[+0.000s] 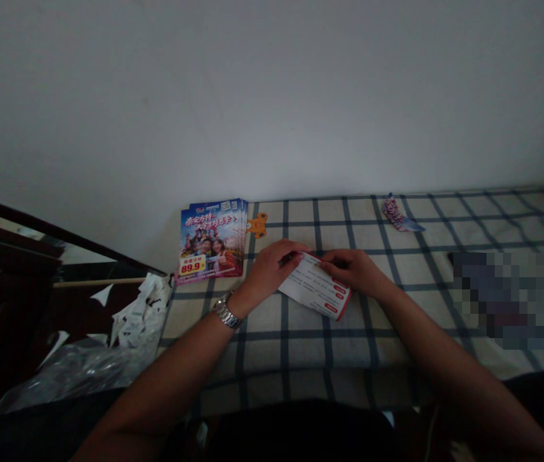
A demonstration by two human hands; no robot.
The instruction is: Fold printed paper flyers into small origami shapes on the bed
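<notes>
A white leaflet [317,289] with red edging and small printed text lies at an angle over the checked tablecloth, in front of me. My left hand [279,260], with a metal watch on its wrist, pinches the leaflet's upper left edge. At its upper right edge, the fingers of my right hand [351,269] are closed on the paper. The leaflet looks folded along the top, between the two hands. To the left is a stack of colourful flyers [212,240] with a castle picture and a price of 89.9.
An orange bear-shaped piece [257,225] lies beside the stack. Farther right sits a small folded paper piece [399,217], then a blurred-out dark object [498,298]. Paper scraps [142,311] and clear plastic [93,372] are down at the left. A wall stands behind the checked cloth [296,353].
</notes>
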